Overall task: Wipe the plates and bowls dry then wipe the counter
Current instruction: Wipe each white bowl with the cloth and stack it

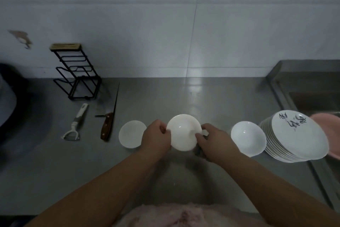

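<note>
The left hand grips the left rim of a small white bowl, fingers curled over the edge, and holds it above the steel counter with its inside tilted toward the camera. The right hand is at the bowl's right rim, its fingers curled round a small pale wad pressed against the edge; the wad is mostly hidden by the fingers, so whether it is cloth or paper cannot be told. What lies under the bowl is hidden by the bowl and the hands.

Just left of the left hand a second white bowl sits on the counter, its right side covered by that hand. To the right of the right hand stands a larger white bowl, and just beyond it a stack of white plates with black brushed characters on the top one. A pink object behind the stack is cut off by the right edge. A sink lies behind it, only partly in view.

Farther left lie a knife with a wooden handle and a white peeler, with a black wire rack against the tiled wall. A dark, blurred shape at the far left cannot be made out.
</note>
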`<state>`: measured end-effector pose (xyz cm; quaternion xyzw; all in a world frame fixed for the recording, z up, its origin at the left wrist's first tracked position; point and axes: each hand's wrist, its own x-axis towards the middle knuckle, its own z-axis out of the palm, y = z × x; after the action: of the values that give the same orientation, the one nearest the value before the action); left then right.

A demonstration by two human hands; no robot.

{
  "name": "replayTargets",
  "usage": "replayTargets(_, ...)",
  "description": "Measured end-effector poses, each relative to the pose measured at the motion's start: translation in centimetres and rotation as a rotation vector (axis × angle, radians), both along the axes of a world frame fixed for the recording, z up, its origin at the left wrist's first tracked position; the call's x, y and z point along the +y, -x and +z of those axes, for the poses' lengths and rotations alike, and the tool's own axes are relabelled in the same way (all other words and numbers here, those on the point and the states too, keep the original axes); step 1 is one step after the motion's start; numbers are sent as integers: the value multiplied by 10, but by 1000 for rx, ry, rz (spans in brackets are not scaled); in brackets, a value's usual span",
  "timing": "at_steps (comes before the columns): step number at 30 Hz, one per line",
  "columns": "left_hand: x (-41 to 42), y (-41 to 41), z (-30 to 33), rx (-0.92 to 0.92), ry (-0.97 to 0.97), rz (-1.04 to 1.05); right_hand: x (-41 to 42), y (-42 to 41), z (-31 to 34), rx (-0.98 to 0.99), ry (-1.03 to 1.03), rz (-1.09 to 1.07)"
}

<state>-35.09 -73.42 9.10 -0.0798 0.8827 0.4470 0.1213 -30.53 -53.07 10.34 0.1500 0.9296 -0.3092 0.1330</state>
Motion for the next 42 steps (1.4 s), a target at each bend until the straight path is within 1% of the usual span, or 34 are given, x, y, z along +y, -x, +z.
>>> replayTargets(2, 1, 6, 15, 13, -44, 46, -2, 8, 16, 64, 30, -11)
replayTargets(5, 0, 14, 32, 80, -82, 96, -3, 20, 37, 113, 5, -16)
replayTargets(8, 0, 19, 44, 121, -115, 124, -2, 29, 56, 156, 93, -45)
replayTargets(12, 6, 14, 72, 167, -275, 148, -7, 26, 79, 264, 304, -136)
replayTargets(17, 17, 6, 90, 159, -361, 103, -12, 21, 96, 417, 706, -219)
replayTargets(19, 21, 6, 97, 158, -451, 135, -12, 20, 99, 448, 796, -210)
replayTargets(20, 22, 8, 100, 136, -531, 167, -10, 20, 98, 464, 819, -207)
replayTargets(21, 23, 9, 104, 89, -654, 203, -8, 20, 96, 477, 828, -206)
replayTargets(23, 21, 12, 115, -36, -980, 246, -3, 21, 92, 460, 798, -205)
replayTargets(24, 19, 14, 117, -85, -1092, 248, -1, 21, 92, 448, 771, -200)
replayTargets(26, 14, 16, 121, -138, -1152, 225, 4, 20, 93, 456, 676, -241)
replayTargets(28, 9, 14, 124, -141, -1144, 191, 9, 19, 100, 525, 543, -417)
replayTargets(29, 8, 12, 125, -131, -1138, 166, 13, 20, 101, 540, 555, -489)
replayTargets(30, 7, 9, 125, -120, -1127, 143, 13, 22, 102, 535, 689, -522)
replayTargets(31, 8, 6, 126, -106, -1104, 114, 11, 24, 104, 514, 890, -518)
replayTargets(32, 10, 3, 126, -90, -1075, 89, 7, 26, 103, 462, 1035, -517)
replayTargets(33, 11, 0, 125, -71, -1048, 64, 4, 27, 100, 405, 1100, -496)
replayTargets(34, 13, -2, 125, -52, -1031, 46, -1, 24, 103, 365, 1087, -450)
replayTargets(36, 15, -2, 123, -25, -1012, 48, -5, 12, 109, 359, 883, -278)
replayTargets(38, 16, -2, 122, -8, -995, 68, -6, 0, 115, 451, 666, -100)
replayTargets(39, 16, -3, 123, -1, -993, 64, -6, -3, 116, 502, 600, -50)
replayTargets(42, 16, -6, 128, -11, -1023, 34, -4, -6, 111, 676, 383, -67)
